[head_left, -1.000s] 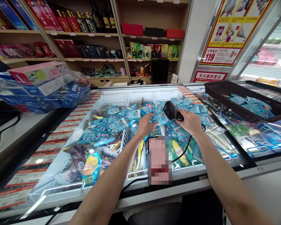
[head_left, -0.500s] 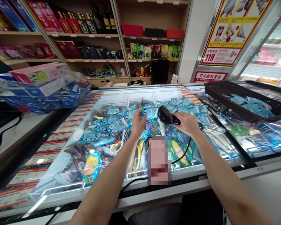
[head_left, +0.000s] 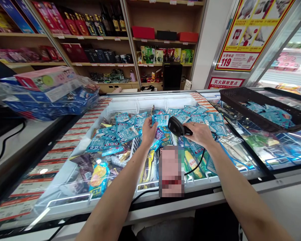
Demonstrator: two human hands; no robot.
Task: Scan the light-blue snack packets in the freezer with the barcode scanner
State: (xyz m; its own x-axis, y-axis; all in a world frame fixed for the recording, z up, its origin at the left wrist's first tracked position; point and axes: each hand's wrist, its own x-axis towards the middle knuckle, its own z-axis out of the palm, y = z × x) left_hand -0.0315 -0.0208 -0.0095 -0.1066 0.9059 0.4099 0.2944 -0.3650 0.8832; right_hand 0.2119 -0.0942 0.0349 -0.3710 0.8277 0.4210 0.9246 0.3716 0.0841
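Note:
My left hand (head_left: pixel 147 131) pinches a light-blue ice-cream packet (head_left: pixel 160 119) and holds it up over the open chest freezer (head_left: pixel 150 100). My right hand (head_left: pixel 200 133) grips a black barcode scanner (head_left: pixel 177 126), whose head points left at that packet from a few centimetres away. The scanner's black cable (head_left: pixel 195 164) runs down over the freezer's front. Several more of the same blue packets (head_left: pixel 115 135) lie heaped in the freezer under both hands. A phone with a blurred screen (head_left: pixel 171 170) stands upright at the freezer's front rim, between my forearms.
A black basket (head_left: pixel 256 105) with blue packets rests on the glass lid to the right. Wrapped boxes (head_left: pixel 47 92) lie on the counter at left. Shelves of goods (head_left: pixel 115 36) line the back wall. A wire divider (head_left: pixel 132 147) splits the freezer.
My left hand lifted one blue packet from the pile and moved it left. My right hand swung the scanner left and lower, so its head faces the packet.

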